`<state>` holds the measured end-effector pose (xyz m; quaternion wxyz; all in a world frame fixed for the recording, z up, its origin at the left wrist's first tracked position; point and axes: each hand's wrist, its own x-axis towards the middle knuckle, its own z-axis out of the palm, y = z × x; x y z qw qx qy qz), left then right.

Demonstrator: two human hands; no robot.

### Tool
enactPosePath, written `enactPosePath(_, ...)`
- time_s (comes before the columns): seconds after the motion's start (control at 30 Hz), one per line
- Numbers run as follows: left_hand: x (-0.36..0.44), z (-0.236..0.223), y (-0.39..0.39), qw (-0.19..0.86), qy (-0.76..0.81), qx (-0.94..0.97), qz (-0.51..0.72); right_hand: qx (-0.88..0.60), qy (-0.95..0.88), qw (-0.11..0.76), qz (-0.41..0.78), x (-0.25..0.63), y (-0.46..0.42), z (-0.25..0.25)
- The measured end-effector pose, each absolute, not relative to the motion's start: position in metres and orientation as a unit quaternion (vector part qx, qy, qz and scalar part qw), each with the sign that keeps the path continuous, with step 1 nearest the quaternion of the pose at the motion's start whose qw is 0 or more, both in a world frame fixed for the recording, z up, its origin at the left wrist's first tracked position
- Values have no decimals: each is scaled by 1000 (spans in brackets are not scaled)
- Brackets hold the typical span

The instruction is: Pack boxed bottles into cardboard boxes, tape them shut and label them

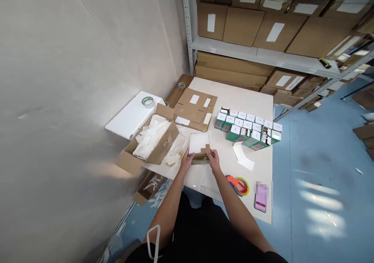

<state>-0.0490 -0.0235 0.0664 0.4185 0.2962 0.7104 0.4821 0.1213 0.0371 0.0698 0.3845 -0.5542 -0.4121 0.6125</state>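
Note:
A small cardboard box [200, 154] with a white sheet [199, 142] on its top lies at the near side of the table. My left hand [186, 160] grips its left side and my right hand [214, 159] its right side, thumbs toward the top. Crumpled clear plastic [174, 154] lies just left of my left hand. To the right of my right hand sits an orange tape dispenser [235, 183] beside a yellow tape roll [244, 186]. Farther back stand rows of small green-and-white boxes [248, 128], several with raised flaps.
An open carton [162, 146] of white packing material stands at the table's left edge. Flattened cardboard [195, 109] lies behind. A white box [131, 113] carries a tape roll [147, 101]. A phone [261, 198] lies near the right corner. Shelves [251, 52] of cartons rise behind the table.

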Motion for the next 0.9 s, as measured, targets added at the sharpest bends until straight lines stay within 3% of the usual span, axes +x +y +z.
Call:
enactPosePath(0.2,-22,107,-47,372,690,255,567,-489,-438,396,642,133,40,108)
enactPosePath(0.47,-45,173,-112,248,673,218,662,-371,-516,375,675,88,8,175)
enactPosePath(0.7,-74,205,-252,113,677,120,717,-239,-571,297,727,13,-92,199)
enactPosePath(0.9,-71,195,-414,14,669,-11,743,-153,-601,164,767,-38,-234,189)
